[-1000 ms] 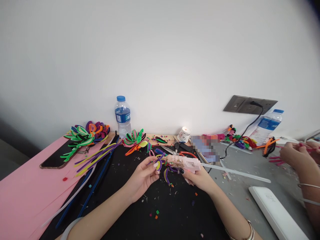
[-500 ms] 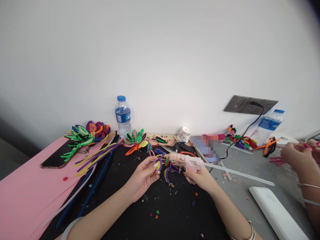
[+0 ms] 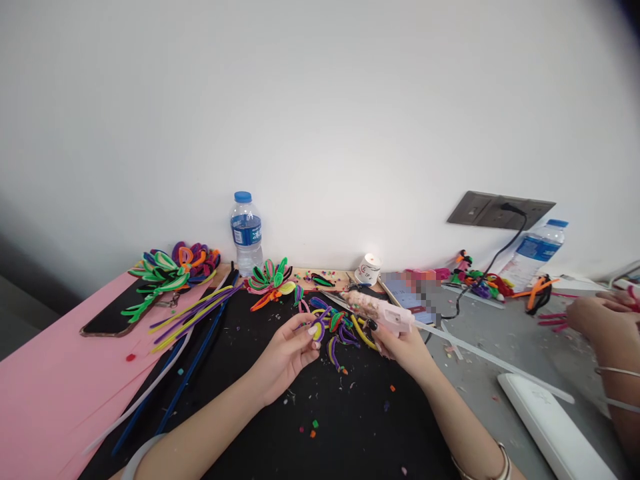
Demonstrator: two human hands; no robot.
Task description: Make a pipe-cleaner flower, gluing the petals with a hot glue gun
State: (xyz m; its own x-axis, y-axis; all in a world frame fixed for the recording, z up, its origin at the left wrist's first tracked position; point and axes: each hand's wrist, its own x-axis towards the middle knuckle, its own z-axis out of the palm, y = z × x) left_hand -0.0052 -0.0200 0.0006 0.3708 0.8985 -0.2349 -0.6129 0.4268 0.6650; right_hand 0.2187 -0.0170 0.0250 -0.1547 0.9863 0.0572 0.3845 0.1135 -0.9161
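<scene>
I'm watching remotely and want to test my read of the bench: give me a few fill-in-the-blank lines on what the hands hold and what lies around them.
1. The right hand grips a pink ____ with a clear stick out its back.
2. The left hand pinches a pipe-cleaner flower over the ____ mat.
3. The water bottle by the wall has a ____ cap.
4. The phone lies on ____ paper.

Missing words: glue gun; black; blue; pink

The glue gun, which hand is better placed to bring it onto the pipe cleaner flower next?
Probably the right hand: it grips the glue gun, nozzle pointing toward the pipe cleaner flower. The left hand is busy pinching a petal.
</scene>
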